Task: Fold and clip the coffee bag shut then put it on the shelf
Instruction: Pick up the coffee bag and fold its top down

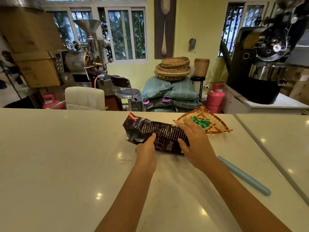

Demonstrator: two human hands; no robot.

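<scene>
My left hand (147, 148) pinches the near edge of the dark brown foil coffee bag (160, 133); my right hand (194, 139) lies open on its right end. I'd flatten the bag, then crease its open left mouth squarely before taking the pale blue clip bar (245, 177) near right.

White counter (66, 156), glossy. Far right on it: woven tray (215, 124) holding green packets (199, 122) (labels unreadable). Near right: pale blue stick (245, 176), possibly a sealing clip. Beyond the counter: stacked baskets (173, 68) on sacks (168, 91), pink gas cylinder (214, 97), two roasting machines.
</scene>
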